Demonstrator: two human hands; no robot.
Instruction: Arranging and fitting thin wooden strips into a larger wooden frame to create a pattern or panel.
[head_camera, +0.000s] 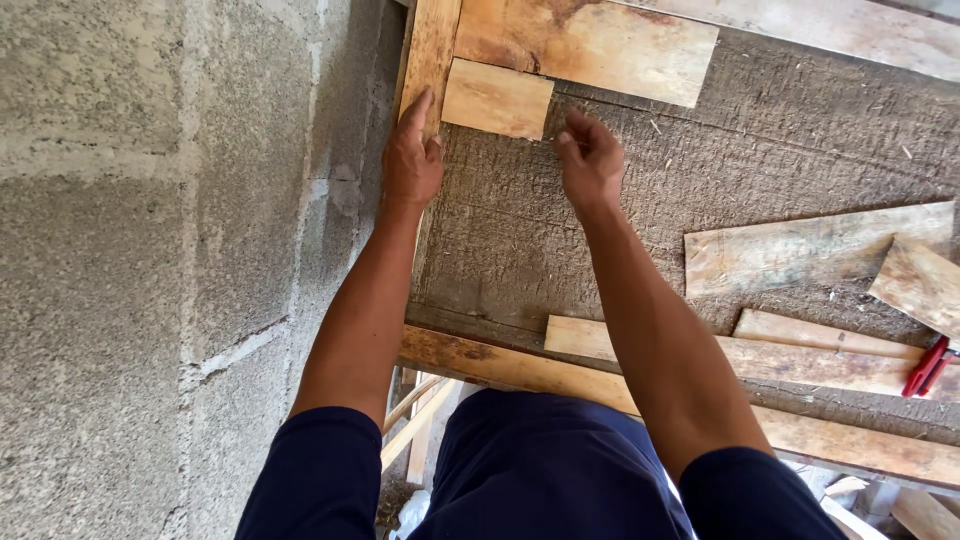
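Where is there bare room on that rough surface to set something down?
The widest bare patch lies right of the right hand, between the big board above and the loose planks below. Another lies between the forearms. It is crowded at lower right, around the planks and the red tool.

hands: 2 (412, 160) (590, 160) | loose wooden boards: 6 (497, 98) | red-handled tool: 1 (928, 366)

Grey concrete-block wall (150, 250) stands left of the rough formwork panel (700, 170); daylight falls evenly across the wall.
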